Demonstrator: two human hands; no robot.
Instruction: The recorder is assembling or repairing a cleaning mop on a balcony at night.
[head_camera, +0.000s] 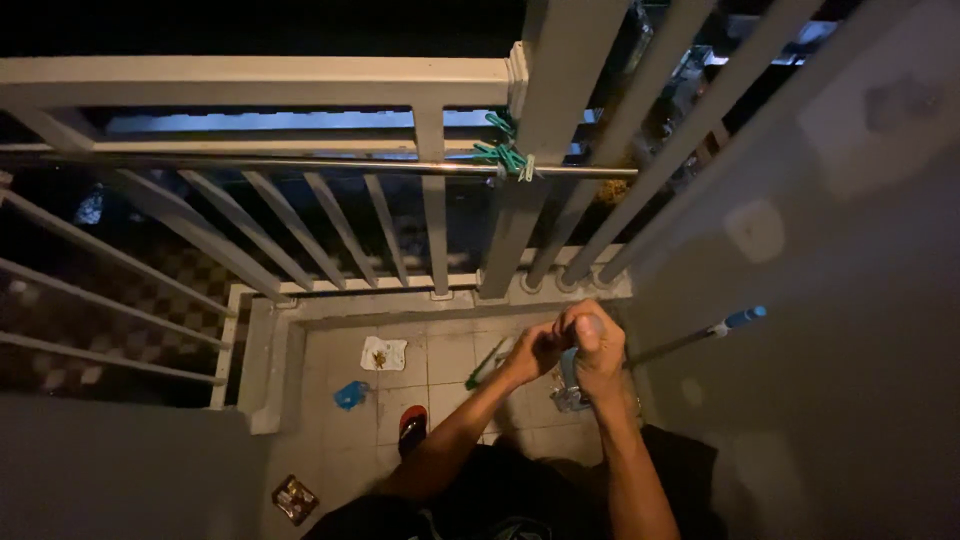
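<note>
A: What do the hands hold, seen from the head camera?

B: The right hand (598, 345) is a tight fist around a pale blue strap (569, 375). The left hand (535, 350) presses against it; whether it grips, one cannot tell.

A: How will the strap handle?

B: Likely soft, bendy and light. Best pinched near the fist, since the rest hangs just below the hands, above the tiled floor (450, 360).

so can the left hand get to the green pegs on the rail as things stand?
Probably yes. The green pegs hang on the metal rail, with open air between them and the left hand. That hand is pressed against the right hand, which grips a blue strap.
</note>
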